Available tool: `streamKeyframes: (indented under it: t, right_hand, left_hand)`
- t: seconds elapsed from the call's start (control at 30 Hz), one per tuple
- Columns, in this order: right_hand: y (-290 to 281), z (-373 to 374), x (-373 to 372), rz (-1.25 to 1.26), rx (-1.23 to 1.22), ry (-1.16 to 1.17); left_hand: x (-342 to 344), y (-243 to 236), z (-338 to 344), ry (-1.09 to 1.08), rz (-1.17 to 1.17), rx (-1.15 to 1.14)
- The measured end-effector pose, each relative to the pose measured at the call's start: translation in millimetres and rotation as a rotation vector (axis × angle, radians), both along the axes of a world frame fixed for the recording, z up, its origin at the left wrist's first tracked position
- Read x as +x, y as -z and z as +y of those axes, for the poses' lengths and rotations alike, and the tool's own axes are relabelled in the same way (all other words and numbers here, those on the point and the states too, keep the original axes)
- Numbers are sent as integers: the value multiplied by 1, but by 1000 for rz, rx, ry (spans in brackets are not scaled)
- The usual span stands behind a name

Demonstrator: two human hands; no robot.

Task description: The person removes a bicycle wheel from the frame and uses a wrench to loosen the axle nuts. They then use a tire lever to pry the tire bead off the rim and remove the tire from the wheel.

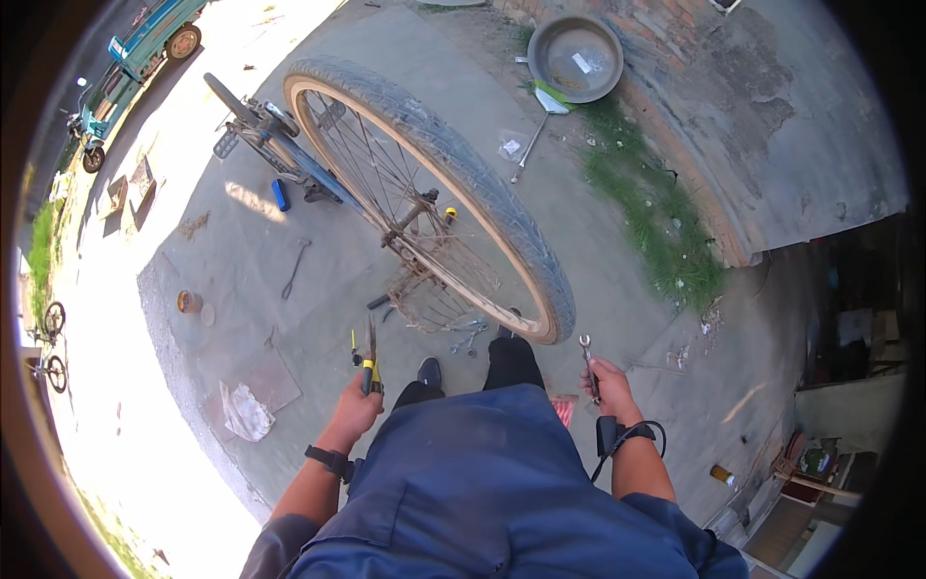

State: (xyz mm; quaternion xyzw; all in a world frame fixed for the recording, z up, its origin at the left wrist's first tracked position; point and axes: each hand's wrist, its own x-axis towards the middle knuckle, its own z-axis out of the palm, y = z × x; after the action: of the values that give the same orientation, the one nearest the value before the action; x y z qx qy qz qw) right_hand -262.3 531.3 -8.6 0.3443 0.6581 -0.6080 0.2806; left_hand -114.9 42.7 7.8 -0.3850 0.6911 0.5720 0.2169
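Concrete ground [598, 241] carries one round grey metal basin [575, 58] near the brick wall at the top; inside it lie a small white scrap and a bit of green, nothing more that can be told. One small rusty round tin [189, 302] stands on the ground to the left, its contents too small to see. One upturned bicycle with a large spoked wheel and worn grey tyre [463, 174] stands in the middle, directly ahead of the person. Two tools are in the hands. The left hand [355, 410] is closed around the yellow-and-black handle of a pair of pliers [369, 362], their tips pointing up toward the wheel. The right hand [606, 381] is wrapped around the shank of a silver open-ended metal spanner [587, 355], whose head rises just beside the lower edge of the tyre. Several more silver spanners [468, 338] lie on the ground under the wheel, between the two hands. One long thin metal rod [295, 268] lies left of the bicycle.
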Motion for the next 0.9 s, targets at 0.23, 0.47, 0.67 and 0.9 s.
streamKeyframes:
  t: [0.23,0.47,0.67,0.9]
  right_hand:
    - [-8,-15,-148,61,-94,-338]
    - [-18,-20,-249,31,-40,-638]
    - [-24,-21,-281,-1,-6,-760]
    - [-11,-37,-276,-56,-1,-798]
  left_hand:
    - [-71,-2,61,-310,78,179]
    - [-110,5,113,-569,104,161]
    - [-135,8,129,-613,155,78]
    - [-154,-2,136,-635,123,59]
